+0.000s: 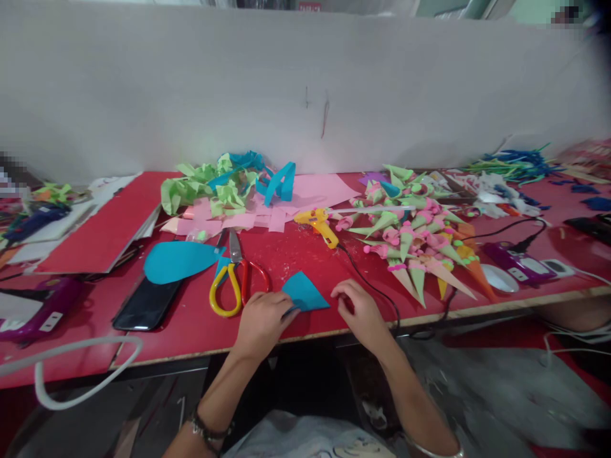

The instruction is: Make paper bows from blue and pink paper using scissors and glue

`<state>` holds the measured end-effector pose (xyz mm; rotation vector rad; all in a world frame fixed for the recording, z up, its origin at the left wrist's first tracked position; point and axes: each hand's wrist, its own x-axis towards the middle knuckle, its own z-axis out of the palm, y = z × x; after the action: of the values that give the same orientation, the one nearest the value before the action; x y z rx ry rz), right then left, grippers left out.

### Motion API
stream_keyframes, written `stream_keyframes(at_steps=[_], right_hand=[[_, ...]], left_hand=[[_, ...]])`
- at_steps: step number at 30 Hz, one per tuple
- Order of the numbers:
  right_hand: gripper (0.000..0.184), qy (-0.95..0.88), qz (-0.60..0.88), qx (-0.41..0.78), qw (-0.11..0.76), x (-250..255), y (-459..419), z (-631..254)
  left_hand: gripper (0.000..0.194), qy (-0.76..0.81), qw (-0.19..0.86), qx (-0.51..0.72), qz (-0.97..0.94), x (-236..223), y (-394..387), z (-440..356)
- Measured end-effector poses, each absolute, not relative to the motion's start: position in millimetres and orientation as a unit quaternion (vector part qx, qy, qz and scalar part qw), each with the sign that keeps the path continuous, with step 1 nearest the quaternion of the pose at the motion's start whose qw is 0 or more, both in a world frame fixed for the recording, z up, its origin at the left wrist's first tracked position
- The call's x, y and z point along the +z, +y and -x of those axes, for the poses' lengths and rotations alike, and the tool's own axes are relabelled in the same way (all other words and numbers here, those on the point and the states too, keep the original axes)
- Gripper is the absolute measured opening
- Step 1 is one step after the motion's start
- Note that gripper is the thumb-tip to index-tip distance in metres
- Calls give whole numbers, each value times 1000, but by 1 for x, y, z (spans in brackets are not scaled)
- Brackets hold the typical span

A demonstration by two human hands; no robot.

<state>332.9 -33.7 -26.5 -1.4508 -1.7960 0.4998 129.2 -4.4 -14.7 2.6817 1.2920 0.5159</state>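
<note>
My left hand (265, 324) pinches the left edge of a blue piece of paper (305, 292), which lies near the table's front edge; the fingers partly hide that edge. Just past the paper's right corner is my right hand (360, 312), its fingers loosely curved, a gap between thumb and forefinger and nothing visible in them. Scissors (233, 273) with one yellow and one red handle rest beside my left hand, blades pointing away. A yellow glue gun (319, 226) lies beyond the blue paper. To the left, a teardrop-shaped blue paper (181, 261) overlaps a black phone (147, 304).
Many small paper cones (410, 245) with pink and green tops are heaped at right. Crumpled green and blue paper scraps (210, 187) lie at the back by a white partition (238, 89). The glue gun's black cord (367, 280) runs over the front edge. A purple power strip (520, 262) sits farther right.
</note>
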Motion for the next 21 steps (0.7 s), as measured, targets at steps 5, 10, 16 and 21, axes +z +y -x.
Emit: stream_keyframes(at_steps=[5,10,16,21], right_hand=[[10,-719,574,175,351,-25,-41,-322],[10,-735,600,128,290,-27,-38,-315],[8,-723,615,117,292,-28,-37,-314],[8,-704,637,118,290,-29,-35,-312]], left_hand=[[16,422,56,164,-890,-15,-4,-129],[19,430,41,171,-885,-17,-3,-128],[28,468,3,169,-868,-18,-3,-131],[30,480,-27,173,-860,-19,-2,-131]])
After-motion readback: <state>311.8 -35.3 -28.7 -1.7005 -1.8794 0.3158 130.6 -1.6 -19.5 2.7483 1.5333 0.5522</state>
